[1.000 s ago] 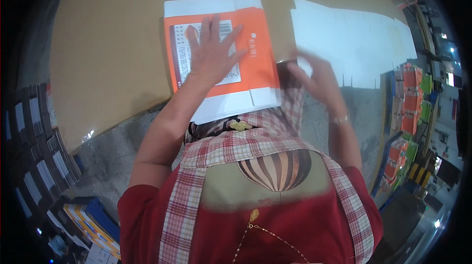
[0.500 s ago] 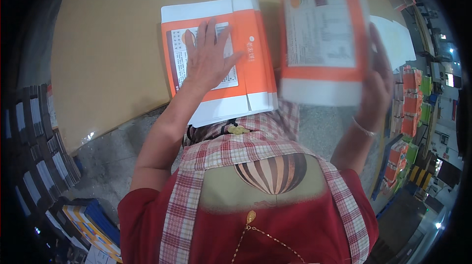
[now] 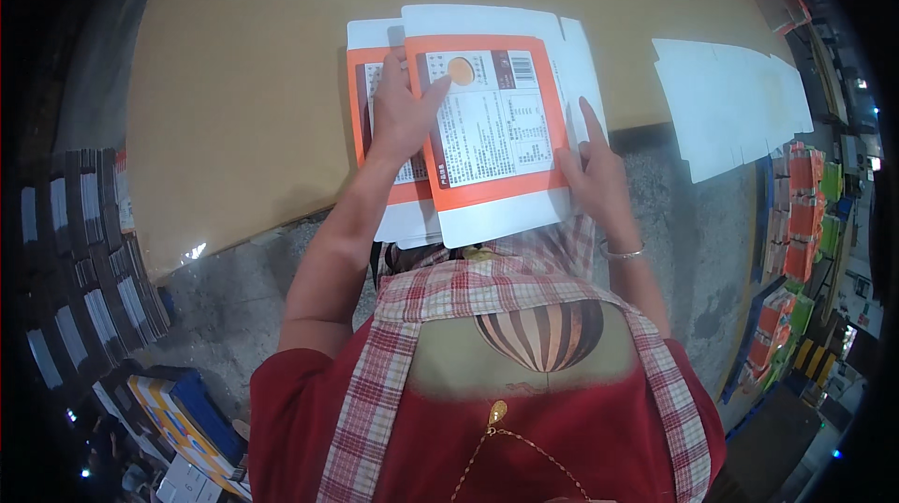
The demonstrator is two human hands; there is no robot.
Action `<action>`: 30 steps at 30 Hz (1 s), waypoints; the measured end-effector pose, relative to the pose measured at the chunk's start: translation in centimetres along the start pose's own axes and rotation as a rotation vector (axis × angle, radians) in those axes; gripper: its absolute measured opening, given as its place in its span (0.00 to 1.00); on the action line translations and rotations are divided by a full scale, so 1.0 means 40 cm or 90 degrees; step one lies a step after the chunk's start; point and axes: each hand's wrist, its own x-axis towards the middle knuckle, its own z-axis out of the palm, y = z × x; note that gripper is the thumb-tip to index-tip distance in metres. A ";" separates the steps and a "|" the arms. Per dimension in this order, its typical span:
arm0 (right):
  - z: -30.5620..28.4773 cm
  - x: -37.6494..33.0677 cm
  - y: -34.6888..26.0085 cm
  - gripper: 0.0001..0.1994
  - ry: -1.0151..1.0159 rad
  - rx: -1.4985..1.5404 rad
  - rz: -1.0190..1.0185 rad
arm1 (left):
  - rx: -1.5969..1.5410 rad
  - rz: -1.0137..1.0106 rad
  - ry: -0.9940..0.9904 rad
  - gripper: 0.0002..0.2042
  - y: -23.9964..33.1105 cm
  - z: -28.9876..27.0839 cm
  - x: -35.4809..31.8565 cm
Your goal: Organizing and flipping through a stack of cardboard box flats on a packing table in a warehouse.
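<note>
A flattened orange-and-white carton [image 3: 492, 128] with a printed label panel lies slightly skewed over another orange carton [image 3: 361, 96] near the table's front edge. My left hand [image 3: 405, 121] grips the upper carton by its left side, thumb across the label and fingers partly hidden behind it. At the right side my right hand [image 3: 599, 180] holds the same carton, its thumb on the orange border and the index finger stretched up along the white flap. How many cartons lie below is hidden.
The brown tabletop [image 3: 243, 91] spreads ahead and left. A flat white cardboard blank [image 3: 735, 110] overhangs its edge at right. Orange and green stacks [image 3: 805, 213] stand farther right. Grey-and-white stacks [image 3: 103, 250] stand at left, with a blue-and-yellow pile [image 3: 187, 419] lower down.
My right hand has brought the carton leftward and down onto the other one. My left hand, earlier flat on the lower carton, now holds the upper one's left side. The view has shifted slightly.
</note>
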 end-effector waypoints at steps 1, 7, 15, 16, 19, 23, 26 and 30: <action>-0.001 0.002 0.002 0.32 -0.005 -0.036 0.003 | 0.094 -0.003 -0.011 0.28 0.006 0.002 -0.010; 0.020 0.004 -0.029 0.33 -0.013 -0.096 -0.055 | 0.743 0.117 0.175 0.38 0.026 0.016 -0.056; 0.160 -0.005 -0.119 0.33 -0.001 -0.217 -0.200 | 0.811 0.074 -0.039 0.28 0.023 -0.088 -0.044; 0.160 -0.004 -0.119 0.32 0.009 -0.241 -0.182 | 0.806 0.096 -0.014 0.28 0.020 -0.077 -0.044; 0.117 0.013 -0.090 0.29 -0.049 -0.285 -0.229 | 0.784 0.227 -0.110 0.28 -0.001 -0.007 -0.034; 0.010 0.105 -0.004 0.23 0.152 -0.123 -0.257 | 0.829 0.176 -0.105 0.33 -0.041 0.029 -0.042; 0.009 0.178 0.040 0.21 0.213 -0.149 -0.158 | 0.822 0.243 -0.082 0.32 -0.064 0.026 -0.049; 0.090 0.202 0.002 0.28 -0.050 0.343 -0.263 | 0.837 0.237 -0.069 0.32 -0.070 0.016 -0.052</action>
